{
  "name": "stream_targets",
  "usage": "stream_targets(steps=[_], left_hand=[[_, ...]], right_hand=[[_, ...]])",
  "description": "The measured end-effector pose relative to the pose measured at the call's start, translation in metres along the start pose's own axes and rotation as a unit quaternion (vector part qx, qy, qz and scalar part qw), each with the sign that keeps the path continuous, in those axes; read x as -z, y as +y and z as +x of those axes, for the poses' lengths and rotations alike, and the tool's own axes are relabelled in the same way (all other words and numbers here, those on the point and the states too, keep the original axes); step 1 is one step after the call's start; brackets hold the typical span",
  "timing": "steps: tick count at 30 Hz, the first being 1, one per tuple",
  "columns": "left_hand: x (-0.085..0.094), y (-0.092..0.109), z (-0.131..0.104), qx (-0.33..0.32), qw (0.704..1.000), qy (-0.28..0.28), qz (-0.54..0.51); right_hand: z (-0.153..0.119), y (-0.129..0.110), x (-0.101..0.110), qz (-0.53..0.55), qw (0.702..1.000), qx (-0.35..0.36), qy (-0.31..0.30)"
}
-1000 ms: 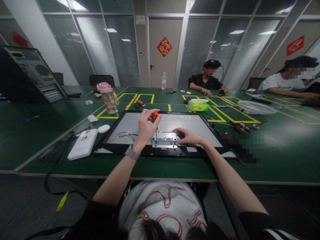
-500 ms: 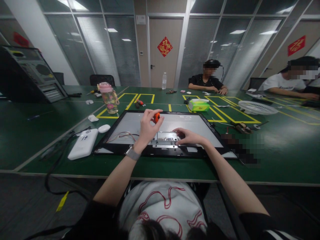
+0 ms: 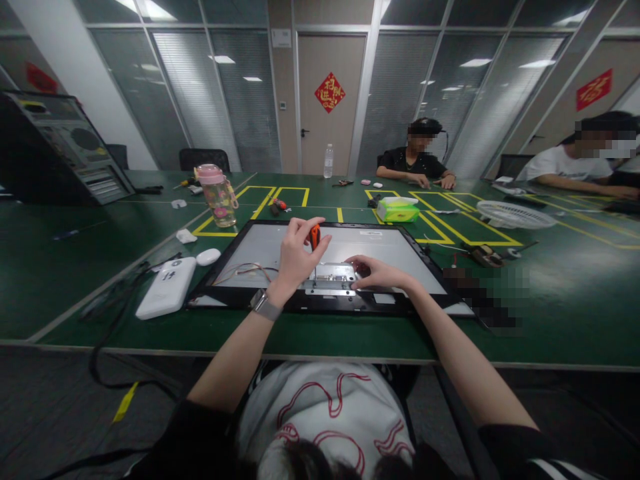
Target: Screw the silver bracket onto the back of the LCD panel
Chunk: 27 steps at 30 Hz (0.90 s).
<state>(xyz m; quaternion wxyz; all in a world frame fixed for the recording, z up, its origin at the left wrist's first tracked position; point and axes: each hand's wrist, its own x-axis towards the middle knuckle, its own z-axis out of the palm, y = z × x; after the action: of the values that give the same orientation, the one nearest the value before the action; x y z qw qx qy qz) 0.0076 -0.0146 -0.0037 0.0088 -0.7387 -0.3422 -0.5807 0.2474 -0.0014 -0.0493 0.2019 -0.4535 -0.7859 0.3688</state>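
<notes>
- I have the left hand (image 3: 299, 252) clamped by its fingertips on the orange screwdriver (image 3: 315, 236), which stands nearly upright, shaft reaching down toward the metal bracket (image 3: 330, 292)
- I see the right hand (image 3: 377, 273) curled at the bracket's right end, near the screwdriver; whether its fingers grip anything I cannot tell
- Under both hands I have the display panel (image 3: 253, 247), lying flat on the green table (image 3: 350, 337)
- Left of the left hand I see thin wires (image 3: 245, 269), then a white block (image 3: 167, 288)
- Beyond the left hand stands a pink-lidded bottle (image 3: 219, 200); beyond the right, a green packet (image 3: 397, 211)
</notes>
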Motion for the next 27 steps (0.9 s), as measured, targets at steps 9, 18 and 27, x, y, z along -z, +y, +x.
stream_targets(steps=[9,18,27], left_hand=[[-0.0036,-0.0047,-0.0015,-0.008,0.999,-0.031,0.005],[-0.0012,-0.0006,-0.0007,-0.027,0.999,0.040,0.001],[-0.0011,0.0017,-0.0005,-0.026,0.998,0.057,-0.009]], right_hand=[[-0.0008,-0.0022,0.0009,-0.008,1.000,-0.005,-0.002],[0.0015,0.0035,0.0005,-0.003,1.000,0.003,-0.001],[0.0008,0.0014,-0.0001,-0.002,1.000,0.003,0.000]])
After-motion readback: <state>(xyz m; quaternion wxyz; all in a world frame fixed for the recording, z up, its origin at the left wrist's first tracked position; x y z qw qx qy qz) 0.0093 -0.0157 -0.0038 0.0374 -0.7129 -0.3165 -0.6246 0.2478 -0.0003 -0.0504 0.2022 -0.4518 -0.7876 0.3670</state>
